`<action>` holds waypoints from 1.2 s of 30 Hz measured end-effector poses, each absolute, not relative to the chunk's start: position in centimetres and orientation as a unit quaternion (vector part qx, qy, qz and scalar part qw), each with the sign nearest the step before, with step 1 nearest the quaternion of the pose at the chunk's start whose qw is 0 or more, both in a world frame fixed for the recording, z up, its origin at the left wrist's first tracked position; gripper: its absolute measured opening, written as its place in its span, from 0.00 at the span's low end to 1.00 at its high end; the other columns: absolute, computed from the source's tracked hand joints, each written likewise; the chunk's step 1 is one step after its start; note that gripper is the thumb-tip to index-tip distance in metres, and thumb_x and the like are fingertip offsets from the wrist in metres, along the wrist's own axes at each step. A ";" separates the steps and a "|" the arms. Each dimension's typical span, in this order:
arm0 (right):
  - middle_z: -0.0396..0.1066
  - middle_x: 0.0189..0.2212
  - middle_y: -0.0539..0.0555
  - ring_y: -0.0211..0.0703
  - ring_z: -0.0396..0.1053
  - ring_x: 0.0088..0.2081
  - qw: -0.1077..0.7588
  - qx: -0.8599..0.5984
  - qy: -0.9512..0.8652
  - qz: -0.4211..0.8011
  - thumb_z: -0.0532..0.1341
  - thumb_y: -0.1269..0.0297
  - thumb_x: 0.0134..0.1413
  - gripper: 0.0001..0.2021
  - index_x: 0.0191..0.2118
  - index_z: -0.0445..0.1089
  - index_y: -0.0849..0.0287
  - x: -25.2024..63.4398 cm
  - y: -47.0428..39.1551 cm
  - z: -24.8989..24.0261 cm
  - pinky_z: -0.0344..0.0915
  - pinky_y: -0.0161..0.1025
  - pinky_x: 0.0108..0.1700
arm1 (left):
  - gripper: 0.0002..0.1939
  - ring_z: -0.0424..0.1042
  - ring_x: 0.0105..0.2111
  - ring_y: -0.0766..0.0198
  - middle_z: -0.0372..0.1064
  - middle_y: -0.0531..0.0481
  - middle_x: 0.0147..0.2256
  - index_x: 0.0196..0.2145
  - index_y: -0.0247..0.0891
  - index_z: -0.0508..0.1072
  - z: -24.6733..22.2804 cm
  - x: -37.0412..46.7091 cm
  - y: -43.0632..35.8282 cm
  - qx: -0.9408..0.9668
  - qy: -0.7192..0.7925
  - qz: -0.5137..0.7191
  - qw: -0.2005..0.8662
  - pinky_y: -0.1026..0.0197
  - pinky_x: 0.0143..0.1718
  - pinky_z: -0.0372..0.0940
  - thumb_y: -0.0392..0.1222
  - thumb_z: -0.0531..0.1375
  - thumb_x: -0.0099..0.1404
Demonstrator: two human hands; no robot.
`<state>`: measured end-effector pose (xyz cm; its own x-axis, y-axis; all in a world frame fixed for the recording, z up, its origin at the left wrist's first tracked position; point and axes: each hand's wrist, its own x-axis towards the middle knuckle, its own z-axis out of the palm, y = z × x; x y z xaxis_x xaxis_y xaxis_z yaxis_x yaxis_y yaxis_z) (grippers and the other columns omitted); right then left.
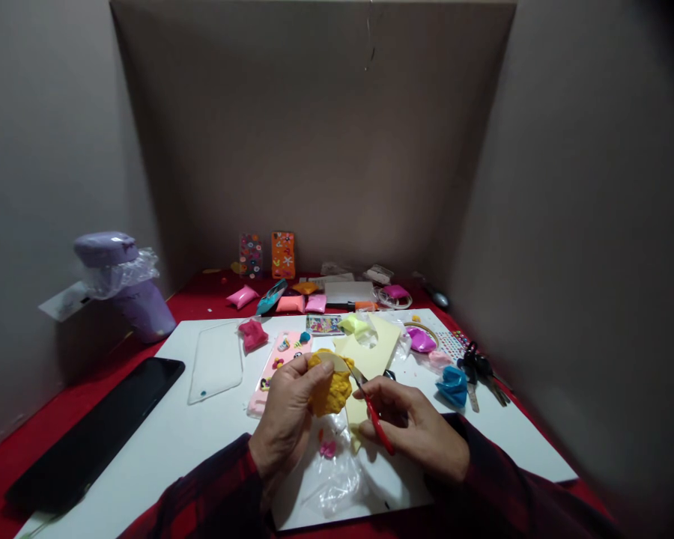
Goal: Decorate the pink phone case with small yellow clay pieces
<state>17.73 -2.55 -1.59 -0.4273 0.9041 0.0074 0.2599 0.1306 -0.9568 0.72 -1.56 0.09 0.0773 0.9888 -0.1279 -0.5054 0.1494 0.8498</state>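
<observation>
My left hand [293, 397] is closed on a flat, rough-surfaced yellow piece of clay [331, 397]. A small pale piece of paper [337, 361] lies against its top edge under my thumb. My right hand [413, 423] grips red-handled scissors [377, 421], with their blades at the clay's right edge. Behind my left hand lies a pink phone case [270, 378] with small decorations. A pale yellow sheet [383, 346] with a cut-out hole lies behind the clay. Below my hands are a crumpled clear plastic bag [337, 479] and small pink bits [328, 449].
A black phone [95, 434] and a clear phone case [216, 363] lie left. A purple bottle [140, 303] stands far left. Keys [477, 374] and a blue clay packet [452, 385] lie right. Two decorated cases, one orange [284, 254], lean at the back behind several clay packets.
</observation>
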 end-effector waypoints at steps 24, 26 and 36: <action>0.57 0.20 0.44 0.32 0.52 0.22 0.333 -0.419 -0.630 0.562 0.64 0.63 0.41 0.13 0.34 0.64 0.59 17.5 -2.6 -1.3 0.48 0.32 0.25 | 0.09 0.69 0.24 0.67 0.72 0.47 0.26 0.30 0.32 0.73 -0.2 0.6 -1.5 0.338 0.364 0.557 0.666 0.66 0.27 0.62 0.40 0.63 0.51; 0.57 0.20 0.44 0.32 0.52 0.22 0.335 -0.417 -0.630 0.563 0.64 0.64 0.41 0.12 0.34 0.64 0.59 17.5 -2.5 -1.3 0.48 0.32 0.25 | 0.09 0.68 0.24 0.67 0.72 0.48 0.25 0.30 0.32 0.73 -0.1 0.6 -1.5 0.338 0.365 0.557 0.665 0.66 0.27 0.62 0.40 0.63 0.51; 0.56 0.20 0.43 0.32 0.51 0.22 0.333 -0.413 -0.633 0.564 0.64 0.65 0.42 0.12 0.34 0.64 0.61 17.5 -2.5 -1.4 0.47 0.32 0.24 | 0.08 0.67 0.24 0.68 0.71 0.48 0.25 0.29 0.31 0.71 -0.3 0.5 -1.5 0.347 0.370 0.555 0.660 0.67 0.27 0.62 0.39 0.63 0.52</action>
<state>17.49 -2.53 -1.38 -0.4366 0.8986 -0.0445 0.1477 0.0228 -0.9888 0.52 -1.45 -0.27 0.1106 0.9884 -0.1036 -0.4752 0.1442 0.8680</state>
